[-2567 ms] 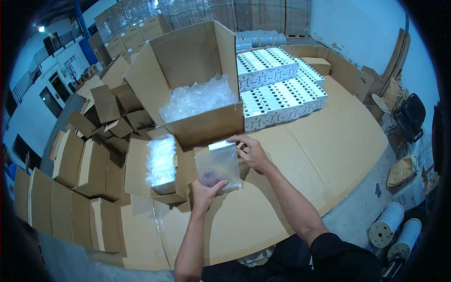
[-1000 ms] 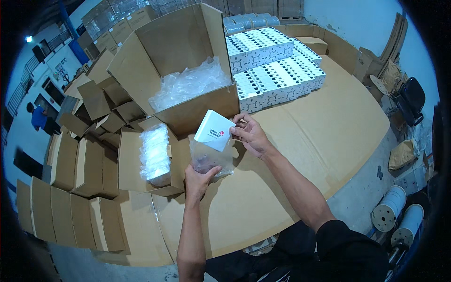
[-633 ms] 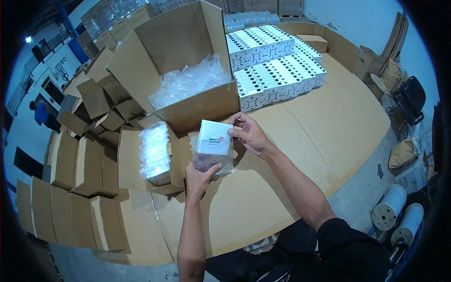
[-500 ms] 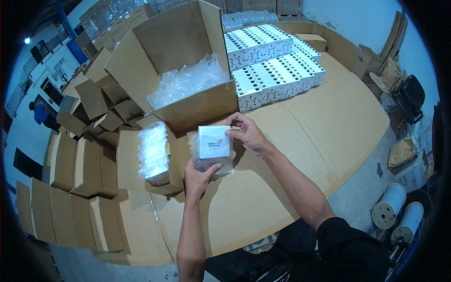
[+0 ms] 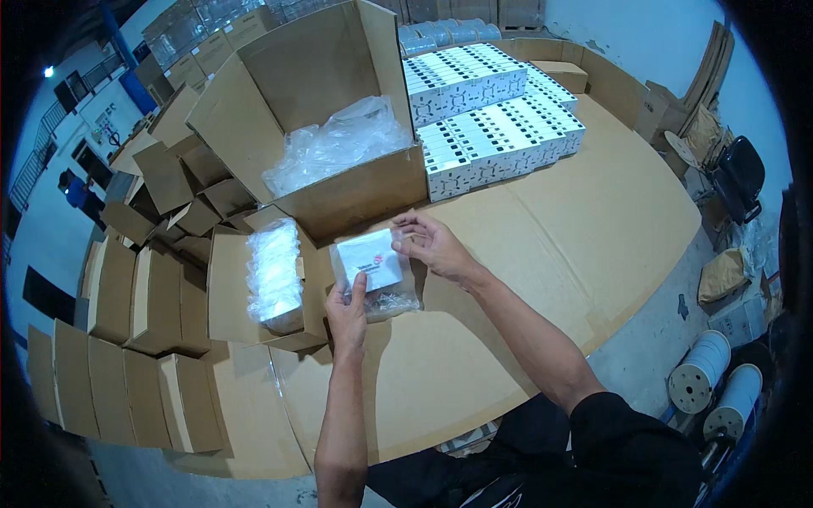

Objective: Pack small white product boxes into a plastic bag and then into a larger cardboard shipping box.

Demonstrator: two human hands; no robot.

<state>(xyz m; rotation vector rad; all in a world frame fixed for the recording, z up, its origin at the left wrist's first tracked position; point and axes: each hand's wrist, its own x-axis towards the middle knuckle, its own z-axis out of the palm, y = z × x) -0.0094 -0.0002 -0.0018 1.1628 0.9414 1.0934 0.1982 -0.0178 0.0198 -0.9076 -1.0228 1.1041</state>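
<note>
My left hand (image 5: 347, 315) grips a clear plastic bag (image 5: 396, 301) from its lower left, thumb lying up over the front. A flat white square piece (image 5: 371, 261), with a small red mark and dark print, sits tilted in the bag's upper part; whether it is a card or a booklet I cannot tell. Something crinkled and clear shows below it. At the square's upper right edge, my right hand (image 5: 430, 245) is closed in a pinch, thumb against the white piece. Left of the bag stands a small open carton (image 5: 229, 296) holding a row of clear-bagged items (image 5: 275, 269).
Behind my hands stands a large open carton (image 5: 356, 193) with loose clear plastic bags (image 5: 343, 137). Stacked white printed boxes (image 5: 500, 140) stand farther right. Brown cartons (image 5: 110, 288) crowd the left. Cable spools (image 5: 701, 371) and a black chair (image 5: 738, 178) are beyond the table's right edge.
The white square has moved down and left and now tilts, sitting deeper in the bag. My left thumb has come up onto it. My right hand has followed slightly left.
</note>
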